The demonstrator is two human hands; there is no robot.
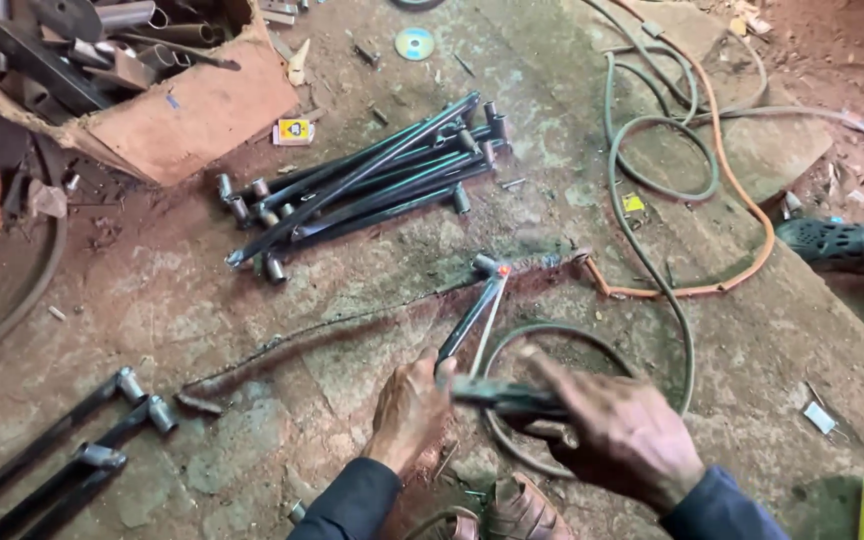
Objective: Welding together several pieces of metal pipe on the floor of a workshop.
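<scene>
My left hand (410, 410) grips the near end of a dark metal rod (470, 320) that lies on the stained concrete floor. A short tube piece (485, 264) sits at the rod's far end, where a red-hot spot glows. My right hand (624, 432) holds a welding electrode holder (507, 397). Its thin electrode (487, 328) runs up to the glowing joint. A dark cable loops from the holder across the floor.
A pile of several finished rods (362, 180) lies beyond the joint. More rods (62, 450) lie at lower left. A torn cardboard box of scrap metal (122, 70) stands at upper left. Grey and orange hoses (682, 180) snake at right, beside a sandalled foot (832, 240).
</scene>
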